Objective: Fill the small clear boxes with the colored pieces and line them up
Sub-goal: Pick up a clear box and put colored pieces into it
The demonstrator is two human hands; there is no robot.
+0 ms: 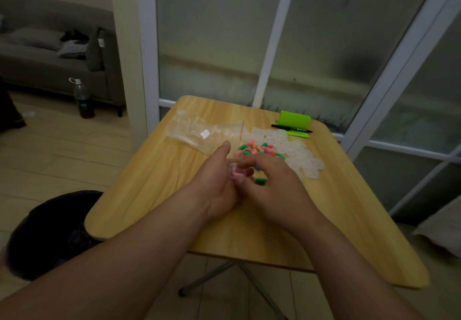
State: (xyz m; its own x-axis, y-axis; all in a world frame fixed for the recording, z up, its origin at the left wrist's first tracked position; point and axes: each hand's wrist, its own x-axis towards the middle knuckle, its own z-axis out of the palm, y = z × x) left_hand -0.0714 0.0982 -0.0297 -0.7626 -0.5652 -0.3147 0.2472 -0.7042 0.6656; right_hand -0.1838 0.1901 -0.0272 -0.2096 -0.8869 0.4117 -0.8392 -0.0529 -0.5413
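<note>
Two bare forearms reach in over a wooden table [149, 182], where both hands meet at work. Beyond the left hand lies a crumpled plastic bag [199, 132]. Beyond the right hand is a loose spread of empty small clear boxes [294, 148], apparently kept within reach as stock for filling and not yet lined up. Just past the fingertips sits the heap of colored pieces [259, 148]. The left hand [217, 190] grips one clear box [235, 171] in curled fingers, thumb raised, seemingly to steady its mouth. The right hand [277, 185] curls narrowly over that box, fingertips at its opening; whether it pinches a piece cannot be told. One green piece [260, 181] shows beneath its fingers.
</note>
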